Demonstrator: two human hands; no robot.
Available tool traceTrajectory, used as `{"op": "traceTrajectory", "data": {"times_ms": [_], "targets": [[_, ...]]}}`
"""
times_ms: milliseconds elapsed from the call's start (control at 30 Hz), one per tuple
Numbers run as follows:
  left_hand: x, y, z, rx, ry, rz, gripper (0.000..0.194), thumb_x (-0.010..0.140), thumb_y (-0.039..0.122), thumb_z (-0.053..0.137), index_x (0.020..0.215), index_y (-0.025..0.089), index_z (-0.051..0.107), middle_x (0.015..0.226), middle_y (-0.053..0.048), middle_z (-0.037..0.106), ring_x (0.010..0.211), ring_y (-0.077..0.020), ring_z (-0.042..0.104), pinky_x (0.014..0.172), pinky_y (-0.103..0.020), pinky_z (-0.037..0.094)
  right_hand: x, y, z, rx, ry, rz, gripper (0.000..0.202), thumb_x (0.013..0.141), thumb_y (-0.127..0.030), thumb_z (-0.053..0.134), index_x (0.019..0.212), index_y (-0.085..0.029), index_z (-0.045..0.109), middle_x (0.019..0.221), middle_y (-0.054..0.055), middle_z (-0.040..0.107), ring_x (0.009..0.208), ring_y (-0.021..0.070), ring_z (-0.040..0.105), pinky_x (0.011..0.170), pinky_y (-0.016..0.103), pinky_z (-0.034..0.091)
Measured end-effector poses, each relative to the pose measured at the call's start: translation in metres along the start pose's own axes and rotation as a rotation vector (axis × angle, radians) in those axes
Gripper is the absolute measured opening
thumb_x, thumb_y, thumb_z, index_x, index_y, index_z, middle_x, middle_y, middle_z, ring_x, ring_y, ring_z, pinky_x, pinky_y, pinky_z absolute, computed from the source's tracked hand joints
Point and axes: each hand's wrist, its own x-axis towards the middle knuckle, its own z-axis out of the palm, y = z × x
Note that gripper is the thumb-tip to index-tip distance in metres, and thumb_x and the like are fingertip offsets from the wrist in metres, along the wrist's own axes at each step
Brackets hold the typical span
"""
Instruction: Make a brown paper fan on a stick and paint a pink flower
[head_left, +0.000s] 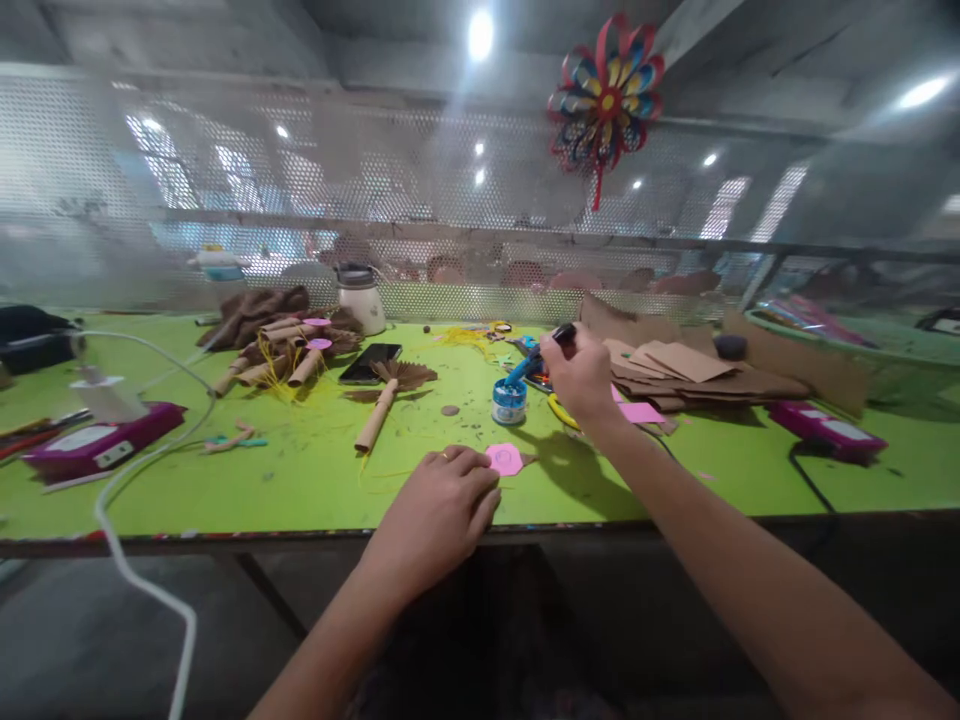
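Observation:
My left hand rests near the table's front edge, its fingertips at the left side of a pink paper piece with a faint round mark. Whether those fingers grip anything is hidden. My right hand is closed around a dark-handled tool, whose lower part is hard to make out beside the blue objects. Just left of that hand stands a small open jar with a blue rim. A rolled brown paper tube with a pleated fan top lies to the left, beside a black phone.
Brown paper sheets are stacked at the right, near a purple power strip. More paper tubes lie back left by a white jug. A white cable hangs over the left front edge.

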Motion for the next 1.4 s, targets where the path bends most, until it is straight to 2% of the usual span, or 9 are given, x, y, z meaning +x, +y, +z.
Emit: {"op": "traceTrajectory", "data": {"times_ms": [167,400,500,667,800,1000,1133,1233,1400], "targets": [[-0.002,0.0,0.0,0.002,0.025,0.005,0.026,0.095,0.028,0.042,0.1,0.021,0.066,0.103,-0.008,0.066,0.103,-0.0228,0.056,0.092,-0.039,0.043,0.006,0.009,0.019,-0.175,-0.032,-0.019,0.023,0.077,-0.036,0.055,0.063,-0.022,0.043,0.056,-0.002,0.05,0.055,0.0136,0.043,0.056,0.027,0.033],[-0.002,0.0,-0.001,-0.009,0.002,-0.011,0.027,0.096,0.028,0.041,0.103,0.02,0.065,0.105,-0.007,0.065,0.103,-0.0228,0.055,0.092,-0.04,0.042,0.006,0.024,0.03,-0.31,-0.286,0.024,0.022,0.077,-0.036,0.055,0.063,-0.021,0.049,0.059,0.001,0.055,0.057,0.0149,0.046,0.056,0.027,0.033],[-0.001,0.0,-0.001,-0.013,-0.013,-0.006,0.028,0.096,0.028,0.04,0.104,0.02,0.065,0.108,-0.007,0.064,0.104,-0.023,0.055,0.092,-0.04,0.042,0.006,0.028,0.028,-0.27,-0.334,0.065,0.021,0.075,-0.035,0.058,0.062,-0.019,0.051,0.06,0.002,0.057,0.058,0.0152,0.049,0.056,0.027,0.034],[0.001,0.001,-0.002,-0.02,-0.023,-0.006,0.028,0.096,0.029,0.039,0.102,0.02,0.065,0.109,-0.007,0.065,0.105,-0.0231,0.055,0.091,-0.04,0.042,0.007,0.032,0.024,-0.167,-0.324,0.101,0.022,0.075,-0.035,0.058,0.061,-0.019,0.051,0.058,0.002,0.058,0.057,0.0151,0.051,0.056,0.027,0.037],[0.002,0.001,-0.002,-0.024,-0.018,-0.004,0.027,0.096,0.029,0.04,0.099,0.02,0.065,0.11,-0.007,0.065,0.105,-0.0232,0.055,0.092,-0.041,0.042,0.008,0.03,0.024,-0.188,-0.344,0.111,0.021,0.073,-0.032,0.06,0.06,-0.019,0.051,0.057,0.001,0.057,0.057,0.0149,0.05,0.056,0.027,0.036],[0.001,0.0,-0.002,-0.017,-0.017,-0.007,0.028,0.096,0.03,0.039,0.099,0.02,0.065,0.111,-0.007,0.065,0.106,-0.0231,0.055,0.093,-0.041,0.042,0.015,0.02,0.002,-0.156,-0.082,0.04,0.022,0.075,-0.032,0.061,0.06,-0.019,0.05,0.057,-0.001,0.054,0.056,0.0135,0.046,0.057,0.028,0.038],[0.001,0.0,-0.003,-0.023,-0.028,-0.009,0.029,0.096,0.031,0.039,0.097,0.019,0.066,0.111,-0.007,0.065,0.106,-0.0231,0.055,0.094,-0.041,0.042,0.008,0.007,-0.017,0.019,0.028,-0.002,0.026,0.079,-0.038,0.061,0.063,-0.02,0.051,0.054,-0.002,0.052,0.051,0.0117,0.046,0.053,0.027,0.04],[0.002,0.001,-0.004,-0.021,-0.029,-0.015,0.03,0.097,0.031,0.038,0.098,0.019,0.066,0.111,-0.007,0.065,0.106,-0.0231,0.055,0.093,-0.042,0.042,-0.005,0.0,-0.026,0.199,0.012,0.047,0.026,0.081,-0.041,0.061,0.069,-0.02,0.052,0.053,-0.004,0.052,0.046,0.0099,0.046,0.046,0.024,0.04],[0.001,0.003,-0.004,-0.015,-0.031,-0.018,0.031,0.097,0.031,0.038,0.102,0.02,0.066,0.108,-0.007,0.065,0.105,-0.0231,0.055,0.092,-0.041,0.042,-0.036,-0.001,-0.033,0.402,-0.114,0.222,0.026,0.08,-0.04,0.063,0.07,-0.019,0.051,0.048,-0.005,0.051,0.039,0.0073,0.043,0.038,0.02,0.035]]}}
